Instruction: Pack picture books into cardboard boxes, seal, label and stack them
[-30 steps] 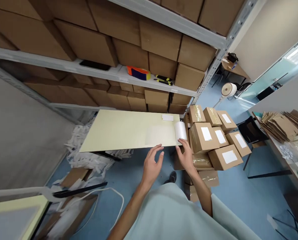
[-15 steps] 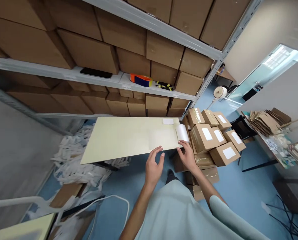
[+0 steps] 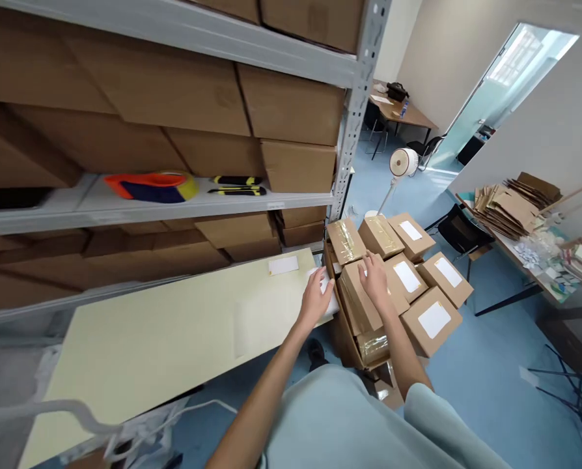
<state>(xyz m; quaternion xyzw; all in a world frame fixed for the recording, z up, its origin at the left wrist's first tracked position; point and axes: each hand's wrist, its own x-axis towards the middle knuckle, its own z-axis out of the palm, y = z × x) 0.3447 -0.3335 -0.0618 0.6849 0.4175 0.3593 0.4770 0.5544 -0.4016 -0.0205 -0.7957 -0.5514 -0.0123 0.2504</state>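
Observation:
My left hand (image 3: 314, 299) is at the right end of a pale yellow tabletop (image 3: 174, 332), over a white paper roll (image 3: 332, 306) that it partly hides. Its fingers are apart; whether they touch the roll is unclear. My right hand (image 3: 375, 281) reaches over a taped cardboard box (image 3: 355, 290), fingers spread and pointing away from me, with no visible grip on it. Around that box stand several more, among them a taped box (image 3: 346, 240) and a box with a white label (image 3: 431, 320). A small white label (image 3: 283, 265) lies on the tabletop.
Metal shelving (image 3: 252, 55) packed with cardboard boxes rises behind the tabletop. On one shelf lie an orange, blue and yellow roll (image 3: 154, 187) and yellow-black cutters (image 3: 237, 185). A white fan (image 3: 402, 163), a black chair (image 3: 459, 231) and flattened cardboard (image 3: 506, 205) are to the right.
The view has swung right and closer to the shelving. My right hand has moved from beside the paper roll to over the boxes; my left hand has come to the roll.

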